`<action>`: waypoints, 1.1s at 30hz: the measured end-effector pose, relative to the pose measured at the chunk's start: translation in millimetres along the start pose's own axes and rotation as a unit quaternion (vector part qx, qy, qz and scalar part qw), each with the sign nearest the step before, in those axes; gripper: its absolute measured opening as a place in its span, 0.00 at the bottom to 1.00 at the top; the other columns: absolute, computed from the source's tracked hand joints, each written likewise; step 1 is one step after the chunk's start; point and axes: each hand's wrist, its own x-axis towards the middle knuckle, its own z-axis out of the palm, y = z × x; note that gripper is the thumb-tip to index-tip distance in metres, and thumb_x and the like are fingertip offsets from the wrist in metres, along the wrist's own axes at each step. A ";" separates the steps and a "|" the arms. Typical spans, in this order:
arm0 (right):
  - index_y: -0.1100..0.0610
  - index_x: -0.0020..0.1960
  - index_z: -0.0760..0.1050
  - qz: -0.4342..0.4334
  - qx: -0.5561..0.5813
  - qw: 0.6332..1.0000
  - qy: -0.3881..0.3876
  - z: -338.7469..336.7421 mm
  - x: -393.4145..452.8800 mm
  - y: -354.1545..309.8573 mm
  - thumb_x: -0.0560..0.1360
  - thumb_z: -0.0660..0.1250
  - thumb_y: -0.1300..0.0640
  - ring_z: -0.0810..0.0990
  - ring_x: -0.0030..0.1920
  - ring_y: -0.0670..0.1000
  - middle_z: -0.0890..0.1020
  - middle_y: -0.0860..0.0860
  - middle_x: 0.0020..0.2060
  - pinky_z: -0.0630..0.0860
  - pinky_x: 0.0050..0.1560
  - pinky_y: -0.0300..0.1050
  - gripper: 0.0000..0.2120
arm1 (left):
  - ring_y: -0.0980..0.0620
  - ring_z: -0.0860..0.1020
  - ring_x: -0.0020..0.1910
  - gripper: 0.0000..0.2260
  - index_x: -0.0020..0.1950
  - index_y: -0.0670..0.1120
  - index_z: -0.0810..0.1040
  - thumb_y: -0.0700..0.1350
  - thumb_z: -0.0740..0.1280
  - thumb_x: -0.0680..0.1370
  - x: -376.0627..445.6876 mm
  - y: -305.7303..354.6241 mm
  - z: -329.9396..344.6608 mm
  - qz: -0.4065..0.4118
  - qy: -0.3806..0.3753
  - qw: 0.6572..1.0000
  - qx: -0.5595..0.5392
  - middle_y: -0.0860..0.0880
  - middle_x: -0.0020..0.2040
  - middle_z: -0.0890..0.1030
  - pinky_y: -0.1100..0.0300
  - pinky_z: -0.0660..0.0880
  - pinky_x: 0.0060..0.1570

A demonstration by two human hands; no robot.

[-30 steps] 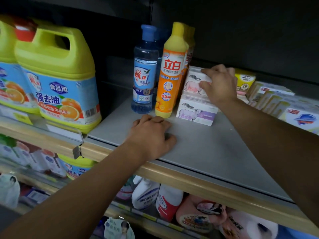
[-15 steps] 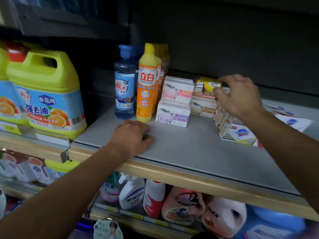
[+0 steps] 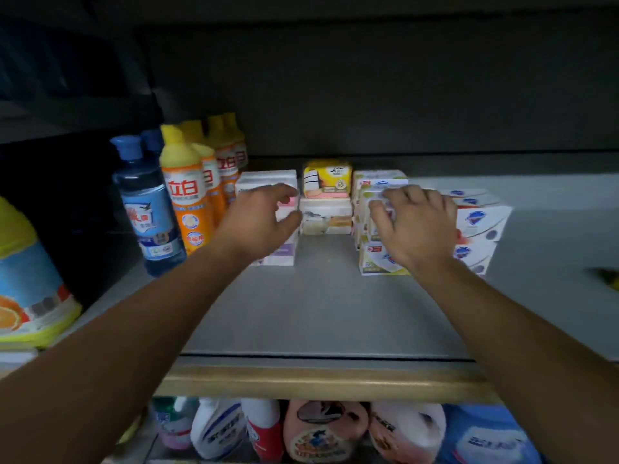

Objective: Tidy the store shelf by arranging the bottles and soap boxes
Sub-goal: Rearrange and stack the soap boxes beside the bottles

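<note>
Now both hands are held over the shelf [image 3: 318, 316] | left hand [image 3: 259, 219]: fingers loosely spread, nothing gripped, set against the white soap boxes [image 3: 268, 182] | bottles [image 3: 182, 192] stood just left of it | right hand [image 3: 413, 226]: fingers curled over the stacked soap boxes [image 3: 382, 262], grip cannot be told | yellow box [image 3: 326, 179] seen between the hands.

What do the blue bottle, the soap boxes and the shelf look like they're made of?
Blue bottle: see-through tinted plastic, glossy, with a matte blue cap and a paper or film label.
Soap boxes: thin printed cardboard, judging by sharp folded edges and a slight sheen.
Shelf: probably painted metal, flat matte grey; its front strip looks like wood or wood-look trim.
</note>
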 end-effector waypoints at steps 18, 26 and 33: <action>0.49 0.64 0.76 0.011 0.032 0.999 0.016 8.6 -0.6 -0.7 0.78 0.44 0.37 0.72 0.60 0.54 0.78 0.49 0.58 0.61 0.65 0.54 0.30 | 0.46 0.72 0.44 0.11 0.54 0.46 0.74 0.51 0.67 0.75 158.1 11.5 84.1 -0.125 -0.099 0.956 0.246 0.46 0.45 0.74 0.51 0.66 0.47; 0.50 0.62 0.78 0.012 0.038 0.998 0.038 9.5 -0.1 -1.8 0.78 0.44 0.37 0.73 0.58 0.55 0.79 0.49 0.56 0.62 0.64 0.54 0.30 | 0.40 0.72 0.59 0.17 0.61 0.46 0.76 0.49 0.69 0.74 154.6 21.8 69.6 -0.051 -0.032 0.953 0.296 0.42 0.59 0.75 0.47 0.68 0.58; 0.46 0.67 0.73 0.012 0.011 0.999 -0.047 -2.8 6.0 -3.3 0.78 0.44 0.37 0.69 0.64 0.54 0.75 0.47 0.63 0.57 0.67 0.54 0.28 | 0.44 0.78 0.52 0.18 0.61 0.48 0.76 0.54 0.71 0.74 96.9 30.4 0.4 -0.022 0.078 0.993 0.086 0.45 0.55 0.79 0.53 0.73 0.48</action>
